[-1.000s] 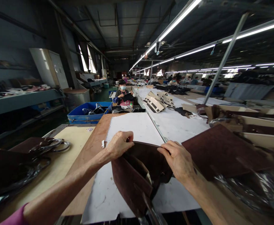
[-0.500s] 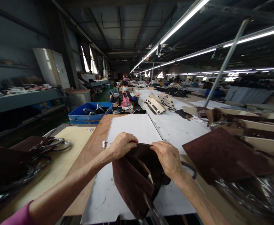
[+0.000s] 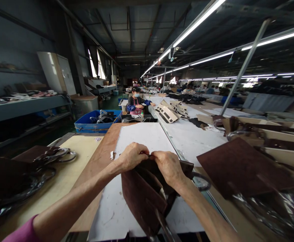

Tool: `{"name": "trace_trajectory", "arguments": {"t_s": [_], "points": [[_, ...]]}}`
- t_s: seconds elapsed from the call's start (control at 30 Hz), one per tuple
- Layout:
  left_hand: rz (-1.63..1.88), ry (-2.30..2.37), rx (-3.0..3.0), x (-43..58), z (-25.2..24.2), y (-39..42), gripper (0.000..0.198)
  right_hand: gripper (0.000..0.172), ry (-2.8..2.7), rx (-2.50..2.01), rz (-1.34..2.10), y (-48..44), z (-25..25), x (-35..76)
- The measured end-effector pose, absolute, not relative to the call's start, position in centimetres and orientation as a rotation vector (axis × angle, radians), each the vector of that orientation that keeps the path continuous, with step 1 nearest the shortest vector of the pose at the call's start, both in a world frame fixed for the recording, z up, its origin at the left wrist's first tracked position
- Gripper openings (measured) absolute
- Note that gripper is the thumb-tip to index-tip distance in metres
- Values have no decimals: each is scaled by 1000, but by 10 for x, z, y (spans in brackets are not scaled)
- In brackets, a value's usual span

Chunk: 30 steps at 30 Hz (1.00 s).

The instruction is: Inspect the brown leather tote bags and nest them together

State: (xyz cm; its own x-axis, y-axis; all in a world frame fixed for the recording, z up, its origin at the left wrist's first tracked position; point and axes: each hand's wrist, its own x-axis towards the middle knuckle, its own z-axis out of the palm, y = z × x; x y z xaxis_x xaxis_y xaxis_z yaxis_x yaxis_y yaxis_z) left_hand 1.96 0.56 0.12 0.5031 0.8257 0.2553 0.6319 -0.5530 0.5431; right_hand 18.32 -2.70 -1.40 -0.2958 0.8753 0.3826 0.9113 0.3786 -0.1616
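Note:
A dark brown bag stands tilted on the white sheet in front of me, its mouth open and a lighter lining showing inside. My left hand pinches the far rim of the bag between thumb and fingers. Close beside it, my right hand grips the same rim, the two thumbs almost touching. Plastic-wrapped handles stick out past my right wrist, and another wrapped strap hangs at the near side. My right hand and forearm hide part of the bag's right side.
Brown bags with wrapped handles lie on the left and the right. Beyond the table are a blue bin and a seated co-worker. Beige cut panels lie on the long table at right. A small white scrap sits near my left hand.
My right hand has slid left along the rim towards my left hand, and the rim's right corner now shows beyond it. The co-worker's arms have shifted.

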Motion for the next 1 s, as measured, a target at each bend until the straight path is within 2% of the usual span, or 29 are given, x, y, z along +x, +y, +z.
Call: {"name": "trace_trajectory", "arguments": {"t_s": [0.27,0.53,1.0], "points": [[687,1108,2355,19,-1,9,20,25,-2242,-1602,-72,-30,-10,182],[663,1142,2298,18,5,7,20,33,-2114,-1693,-34,-47,-12,243],[630,1171,2274,20,6,7,20,26,-1901,-1518,84,-49,-34,277]]}}
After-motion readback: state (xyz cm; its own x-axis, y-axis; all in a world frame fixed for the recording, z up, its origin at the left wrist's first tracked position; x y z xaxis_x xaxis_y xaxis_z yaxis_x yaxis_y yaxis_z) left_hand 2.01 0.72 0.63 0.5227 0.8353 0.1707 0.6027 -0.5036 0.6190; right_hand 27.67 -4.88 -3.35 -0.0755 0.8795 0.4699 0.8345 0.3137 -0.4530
